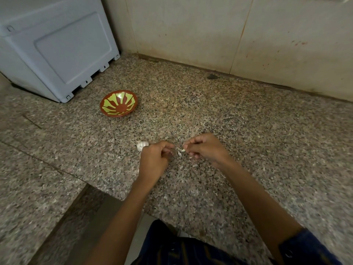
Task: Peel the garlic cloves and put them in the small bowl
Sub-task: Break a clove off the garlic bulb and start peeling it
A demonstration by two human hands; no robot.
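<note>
Head view. Both hands over the speckled granite counter (229,115), low centre of frame, fingers facing each other with a small gap between.

Right hand (205,148): fingers curled, thumb and forefinger pinching a small garlic clove (182,150) at the fingertips; a strip of papery skin (179,153) hangs from it into the gap between the two hands. More of the clove is hidden by the fingers.

Left hand (154,159): fingers curled inward, tips pointing at the clove and skin. Whether they grip anything cannot be told; too blurred and self-hidden.

Garlic bulb (142,145): white, lying on the counter just behind the left knuckles, touching or nearly touching them, partly hidden by the hand.

Small bowl (118,103): red-brown with yellow-green petal pattern, on the counter well beyond the left fingers, up and to their left. No cloves seen inside.

Skin scraps (194,165): a few pale bits on the counter just below the right fingers.

White plastic appliance (57,48): far left rear, behind the bowl, standing on the counter. Tiled wall (229,31) along the back edge. Dark blue sleeve (309,247) on the right arm at the bottom.
</note>
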